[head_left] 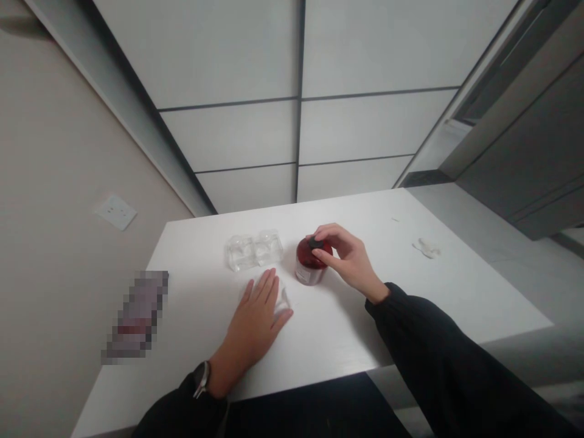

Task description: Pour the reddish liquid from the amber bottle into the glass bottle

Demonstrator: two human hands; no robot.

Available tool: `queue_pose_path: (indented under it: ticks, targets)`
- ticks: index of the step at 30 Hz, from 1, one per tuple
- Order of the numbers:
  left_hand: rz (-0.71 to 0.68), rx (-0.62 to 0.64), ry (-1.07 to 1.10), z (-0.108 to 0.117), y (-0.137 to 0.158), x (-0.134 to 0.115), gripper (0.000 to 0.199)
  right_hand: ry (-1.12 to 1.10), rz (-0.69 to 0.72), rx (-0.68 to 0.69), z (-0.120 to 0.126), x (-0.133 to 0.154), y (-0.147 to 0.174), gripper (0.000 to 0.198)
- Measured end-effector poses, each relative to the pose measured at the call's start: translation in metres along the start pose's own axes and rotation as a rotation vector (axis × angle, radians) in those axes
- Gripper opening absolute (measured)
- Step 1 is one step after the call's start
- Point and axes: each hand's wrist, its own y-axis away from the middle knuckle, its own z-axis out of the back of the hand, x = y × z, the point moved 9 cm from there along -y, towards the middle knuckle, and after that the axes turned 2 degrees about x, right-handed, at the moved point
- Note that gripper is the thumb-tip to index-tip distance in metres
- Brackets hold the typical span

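A dark red bottle [309,271] with a black cap [316,242] and a pale label stands upright on the white table. The thumb and fingers of my right hand [349,255] close around its cap from the right. My left hand [256,316] lies flat, fingers stretched, over a clear plastic piece [281,299] that it mostly covers. Just beyond those fingertips, a clear plastic tray [253,249] with moulded compartments rests on the table, left of the bottle.
Small pale scraps [427,247] lie on the right part of the table [456,304]. A blurred, pixelated flat object [137,316] is at the left edge. White panelled doors [246,134] stand behind, and a wall with a socket [117,212] is on the left.
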Motion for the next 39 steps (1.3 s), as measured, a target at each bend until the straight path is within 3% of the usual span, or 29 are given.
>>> queue_pose_path:
  ticks: [5, 10, 15, 21, 24, 26, 30, 34, 39]
  targets:
    - [0.121, -0.219, 0.431, 0.037, -0.043, -0.029, 0.092, 0.021, -0.004, 0.044, 0.002, -0.001, 0.003, 0.029]
    - [0.212, -0.235, 0.724, 0.038, -0.08, -0.028, 0.073, -0.026, -0.037, 0.091, 0.0, -0.004, 0.002, 0.025]
    - [0.239, -0.238, 0.74, 0.038, -0.082, -0.022, 0.073, -0.089, -0.076, 0.065, 0.0, -0.007, -0.001, 0.025]
    - [0.233, -0.186, 0.748, 0.037, -0.083, -0.023, 0.073, -0.036, -0.098, 0.097, 0.0, 0.0, 0.001, 0.047]
    - [0.242, -0.164, 0.743, 0.037, -0.084, -0.023, 0.072, 0.059, -0.072, 0.013, 0.013, 0.008, 0.005, 0.027]
    - [0.254, -0.153, 0.733, 0.038, -0.084, -0.022, 0.072, 0.12, -0.063, -0.063, 0.022, 0.013, 0.007, 0.026]
    - [0.25, -0.147, 0.718, 0.039, -0.084, -0.023, 0.072, 0.226, -0.041, 0.043, 0.015, 0.02, 0.007, 0.025]
    - [0.251, -0.141, 0.725, 0.038, -0.086, -0.024, 0.073, 0.212, -0.043, -0.063, 0.027, 0.023, 0.006, 0.016]
    - [0.219, -0.112, 0.725, 0.037, -0.091, -0.029, 0.071, 0.184, -0.062, 0.103, 0.008, 0.015, 0.001, 0.022]
